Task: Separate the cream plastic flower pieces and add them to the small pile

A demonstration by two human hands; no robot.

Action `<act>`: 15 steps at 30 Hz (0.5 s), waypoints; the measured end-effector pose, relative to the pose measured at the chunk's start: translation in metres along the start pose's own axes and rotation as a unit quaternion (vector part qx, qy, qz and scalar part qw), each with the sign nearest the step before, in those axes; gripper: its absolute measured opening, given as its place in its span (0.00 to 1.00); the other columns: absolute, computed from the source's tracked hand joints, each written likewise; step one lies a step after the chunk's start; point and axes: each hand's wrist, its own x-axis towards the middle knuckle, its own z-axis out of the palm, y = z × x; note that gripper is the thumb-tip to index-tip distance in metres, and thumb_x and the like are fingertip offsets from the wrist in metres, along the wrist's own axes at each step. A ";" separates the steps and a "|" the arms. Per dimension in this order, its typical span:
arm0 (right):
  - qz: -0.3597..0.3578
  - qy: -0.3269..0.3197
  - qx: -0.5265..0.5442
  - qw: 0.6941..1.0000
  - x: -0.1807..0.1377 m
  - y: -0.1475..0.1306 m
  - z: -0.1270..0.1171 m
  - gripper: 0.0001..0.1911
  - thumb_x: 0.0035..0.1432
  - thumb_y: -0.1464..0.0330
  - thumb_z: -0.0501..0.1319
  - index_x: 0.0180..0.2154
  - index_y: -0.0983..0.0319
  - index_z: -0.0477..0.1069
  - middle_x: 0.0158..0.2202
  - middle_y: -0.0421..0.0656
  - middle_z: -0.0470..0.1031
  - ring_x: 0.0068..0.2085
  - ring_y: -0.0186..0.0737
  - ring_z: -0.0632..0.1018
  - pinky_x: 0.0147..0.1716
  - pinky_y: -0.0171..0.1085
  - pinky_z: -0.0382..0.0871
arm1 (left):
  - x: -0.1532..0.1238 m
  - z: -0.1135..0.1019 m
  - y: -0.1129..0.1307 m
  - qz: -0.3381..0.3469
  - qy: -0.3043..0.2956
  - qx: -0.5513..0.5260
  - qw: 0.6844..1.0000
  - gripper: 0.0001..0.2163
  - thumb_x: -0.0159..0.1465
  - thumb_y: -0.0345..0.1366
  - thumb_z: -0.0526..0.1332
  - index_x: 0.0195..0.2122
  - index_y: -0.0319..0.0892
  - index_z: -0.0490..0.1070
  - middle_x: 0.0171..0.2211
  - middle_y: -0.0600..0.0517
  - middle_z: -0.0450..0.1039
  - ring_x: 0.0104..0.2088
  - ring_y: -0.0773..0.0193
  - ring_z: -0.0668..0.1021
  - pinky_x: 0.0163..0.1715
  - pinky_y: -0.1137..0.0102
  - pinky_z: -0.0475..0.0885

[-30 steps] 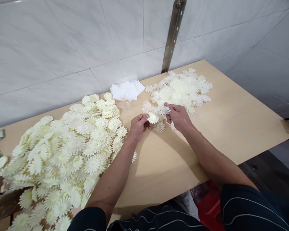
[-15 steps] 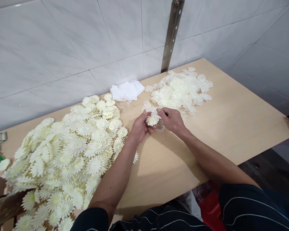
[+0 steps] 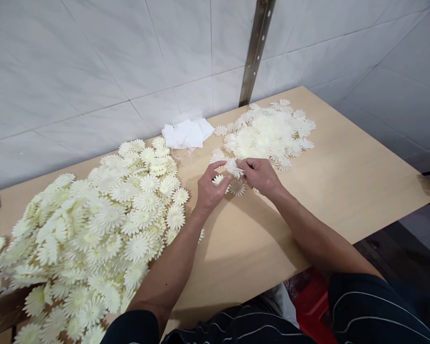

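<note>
Left: a large heap of cream flower pieces [image 3: 103, 220] spreads over the worktop [image 3: 344, 167]. Centre: the left hand [image 3: 208, 192], forearm slanting up from lower left, parts thumb and forefinger; a cream flower piece [image 3: 218, 179] shows between them, its grip uncertain. Beside it, the right hand [image 3: 262, 177], forearm entering from lower right, pinches a white flower piece [image 3: 232, 167]. Behind: a smaller, paler heap [image 3: 268, 134].

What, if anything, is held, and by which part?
The right hand pinches a white flower by its edge petals; whether the left hand grips another flower cannot be told.
</note>
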 end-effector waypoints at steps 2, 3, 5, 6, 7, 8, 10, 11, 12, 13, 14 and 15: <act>0.012 -0.036 -0.006 0.999 0.000 0.000 0.001 0.31 0.63 0.41 0.66 0.21 0.58 0.69 0.19 0.40 0.72 0.19 0.34 0.68 0.17 0.36 0.59 | -0.004 0.002 0.003 0.026 -0.019 0.009 0.999 0.14 0.58 0.28 0.78 0.44 0.46 0.86 0.44 0.48 0.86 0.49 0.55 0.85 0.50 0.68 0.77; 0.009 -0.047 -0.014 0.999 0.000 0.000 0.002 0.31 0.63 0.42 0.67 0.21 0.58 0.70 0.19 0.40 0.73 0.19 0.34 0.68 0.17 0.36 0.59 | -0.005 0.004 0.003 0.033 -0.028 0.009 0.999 0.12 0.58 0.28 0.77 0.43 0.47 0.87 0.45 0.48 0.87 0.51 0.53 0.85 0.54 0.66 0.77; 0.006 -0.061 -0.026 0.998 0.000 0.000 0.004 0.30 0.63 0.43 0.67 0.21 0.59 0.72 0.20 0.40 0.74 0.18 0.34 0.69 0.17 0.35 0.60 | -0.006 0.005 0.002 0.041 -0.025 0.010 0.999 0.08 0.59 0.27 0.76 0.39 0.47 0.88 0.44 0.47 0.87 0.51 0.53 0.86 0.57 0.64 0.77; 0.009 -0.062 -0.028 0.998 0.000 0.000 0.005 0.31 0.63 0.42 0.67 0.21 0.59 0.72 0.20 0.41 0.75 0.18 0.34 0.68 0.16 0.35 0.59 | -0.007 0.006 0.000 0.042 -0.015 0.013 0.999 0.07 0.60 0.28 0.76 0.36 0.46 0.87 0.42 0.47 0.87 0.49 0.53 0.86 0.57 0.63 0.77; 0.013 -0.060 -0.027 0.998 0.000 0.000 0.005 0.32 0.63 0.41 0.67 0.21 0.59 0.72 0.20 0.41 0.76 0.17 0.33 0.68 0.16 0.36 0.59 | -0.006 0.006 -0.001 0.044 -0.001 0.016 0.999 0.05 0.60 0.28 0.76 0.34 0.46 0.87 0.40 0.48 0.87 0.47 0.53 0.86 0.56 0.63 0.78; 0.014 -0.056 -0.026 0.998 0.000 0.000 0.005 0.33 0.63 0.40 0.67 0.21 0.59 0.71 0.21 0.42 0.76 0.17 0.33 0.67 0.15 0.36 0.59 | -0.006 0.006 -0.003 0.045 0.013 0.019 0.999 0.05 0.60 0.29 0.77 0.32 0.46 0.87 0.38 0.48 0.87 0.45 0.53 0.86 0.55 0.63 0.78; 0.002 -0.034 -0.027 0.999 0.000 0.000 0.002 0.34 0.63 0.39 0.66 0.20 0.59 0.70 0.20 0.42 0.76 0.17 0.33 0.67 0.16 0.35 0.58 | -0.005 0.006 -0.005 0.045 0.033 0.020 0.998 0.04 0.59 0.30 0.77 0.31 0.45 0.86 0.36 0.49 0.86 0.43 0.55 0.86 0.54 0.63 0.78; -0.007 -0.019 -0.029 0.999 0.001 0.001 0.000 0.34 0.64 0.40 0.66 0.20 0.59 0.69 0.20 0.42 0.75 0.18 0.33 0.67 0.16 0.35 0.58 | -0.004 0.006 -0.005 0.044 0.043 0.017 0.998 0.04 0.59 0.31 0.78 0.31 0.45 0.86 0.35 0.50 0.86 0.42 0.55 0.85 0.53 0.64 0.78; -0.013 -0.002 -0.027 1.000 0.002 0.002 -0.003 0.34 0.65 0.41 0.66 0.20 0.59 0.69 0.19 0.42 0.74 0.18 0.33 0.67 0.16 0.35 0.57 | -0.003 0.005 -0.006 0.041 0.054 0.011 0.998 0.04 0.59 0.32 0.78 0.31 0.44 0.85 0.35 0.51 0.85 0.42 0.56 0.85 0.53 0.64 0.78; -0.012 0.017 -0.017 1.000 0.004 0.004 -0.005 0.33 0.65 0.41 0.67 0.20 0.59 0.69 0.18 0.42 0.73 0.18 0.32 0.66 0.16 0.35 0.56 | -0.002 0.004 -0.006 0.036 0.065 0.005 0.997 0.04 0.59 0.33 0.78 0.31 0.44 0.85 0.34 0.51 0.85 0.41 0.57 0.84 0.52 0.65 0.78; -0.002 0.030 0.008 1.000 0.005 0.005 -0.008 0.34 0.64 0.41 0.68 0.20 0.59 0.69 0.18 0.41 0.72 0.17 0.32 0.65 0.16 0.35 0.55 | 0.000 0.003 -0.007 0.027 0.075 -0.003 0.997 0.05 0.59 0.36 0.78 0.31 0.43 0.85 0.33 0.52 0.84 0.41 0.57 0.83 0.51 0.65 0.78; 0.016 0.035 0.047 0.998 0.007 0.006 -0.010 0.34 0.63 0.41 0.70 0.20 0.58 0.68 0.19 0.41 0.72 0.17 0.31 0.63 0.15 0.35 0.54 | 0.001 0.002 -0.007 0.016 0.083 -0.011 0.996 0.07 0.59 0.38 0.79 0.31 0.43 0.85 0.31 0.53 0.83 0.40 0.58 0.83 0.48 0.66 0.78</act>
